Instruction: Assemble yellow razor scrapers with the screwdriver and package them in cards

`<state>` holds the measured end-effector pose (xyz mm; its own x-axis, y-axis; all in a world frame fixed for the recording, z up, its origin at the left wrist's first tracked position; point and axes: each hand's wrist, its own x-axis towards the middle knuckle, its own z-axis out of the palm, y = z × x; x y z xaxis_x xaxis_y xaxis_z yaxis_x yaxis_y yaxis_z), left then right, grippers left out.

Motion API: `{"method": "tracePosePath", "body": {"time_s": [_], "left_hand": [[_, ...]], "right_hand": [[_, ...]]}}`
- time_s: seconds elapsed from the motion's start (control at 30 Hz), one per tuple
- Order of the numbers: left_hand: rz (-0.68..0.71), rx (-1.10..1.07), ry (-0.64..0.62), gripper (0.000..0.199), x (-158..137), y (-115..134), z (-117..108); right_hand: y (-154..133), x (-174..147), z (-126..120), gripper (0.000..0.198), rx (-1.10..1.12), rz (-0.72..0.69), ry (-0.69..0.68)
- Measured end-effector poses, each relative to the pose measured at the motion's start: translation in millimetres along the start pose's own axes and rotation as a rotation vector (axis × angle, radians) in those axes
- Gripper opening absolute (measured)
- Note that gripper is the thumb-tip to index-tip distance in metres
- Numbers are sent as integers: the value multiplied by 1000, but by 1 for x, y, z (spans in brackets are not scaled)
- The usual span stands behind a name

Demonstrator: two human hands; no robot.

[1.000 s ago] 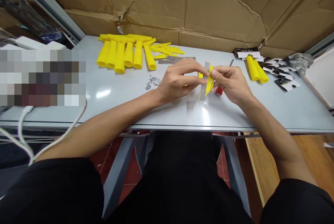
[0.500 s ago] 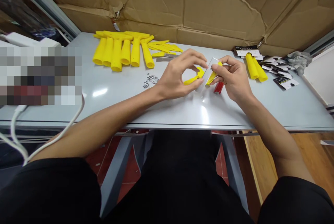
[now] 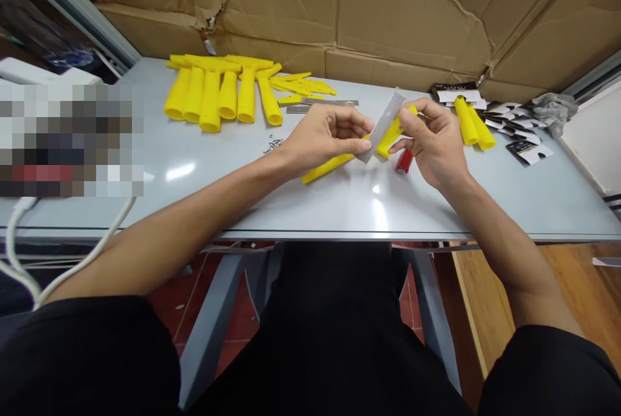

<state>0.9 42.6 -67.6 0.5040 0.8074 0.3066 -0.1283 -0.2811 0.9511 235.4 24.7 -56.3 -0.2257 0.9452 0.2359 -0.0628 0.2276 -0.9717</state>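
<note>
My left hand (image 3: 323, 134) pinches a flat metal blade (image 3: 387, 121) by its lower edge, thumb in front and fingers behind. The blade stands tilted above the table. Just to its right, my right hand (image 3: 436, 138) grips a flat yellow plastic plate (image 3: 389, 139) between thumb and fingers; blade and plate lie close together, and I cannot tell whether they touch. Under my left hand lies a yellow tubular handle (image 3: 326, 169), partly hidden by the fingers. A red cylindrical piece (image 3: 404, 161), perhaps a tool handle, rests below my right hand.
Yellow T-shaped scraper handles (image 3: 210, 99) stand at the back left, beside flat yellow plates (image 3: 303, 86) and metal blades (image 3: 295, 108). Small screws (image 3: 274, 143) lie left of my hand. Two yellow handles (image 3: 466, 121) and black-and-white cards (image 3: 531, 152) are at right. A white cable (image 3: 92, 251) hangs at left.
My left fingers have closed on the blade, which has turned to show its grey face. More of the yellow handle under my left hand now shows. My right hand still holds the yellow plate.
</note>
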Motion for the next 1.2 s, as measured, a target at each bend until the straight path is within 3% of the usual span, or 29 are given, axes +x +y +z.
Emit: {"method": "tracePosePath", "body": {"time_s": [0.1,0.3,0.5,0.67,0.8,0.9,1.03,1.2], "left_hand": [[-44,-142,-14,52,1,-1,-2],[-138,-279,-189,58,-1,1,2],[-149,-322,-191,67,-1,1,1],[-191,-348,-161,72,-2,-1,5],[-208,-368,-208,70,-3,-4,12],[-148,-300,-161,62,-2,-5,12],[-19,-140,64,55,-1,1,8],[114,23,90,59,-6,6,16]], "right_hand": [[-3,1,-3,84,45,28,-125],[1,2,-4,87,71,59,-262],[2,2,-5,93,16,62,-388],[1,0,-2,74,-26,-73,-242],[3,-2,2,72,-54,-63,-138],[5,-3,2,74,-48,-62,-37],[5,-3,1,71,-62,-72,31],[2,-7,8,71,-153,-65,-17]]}}
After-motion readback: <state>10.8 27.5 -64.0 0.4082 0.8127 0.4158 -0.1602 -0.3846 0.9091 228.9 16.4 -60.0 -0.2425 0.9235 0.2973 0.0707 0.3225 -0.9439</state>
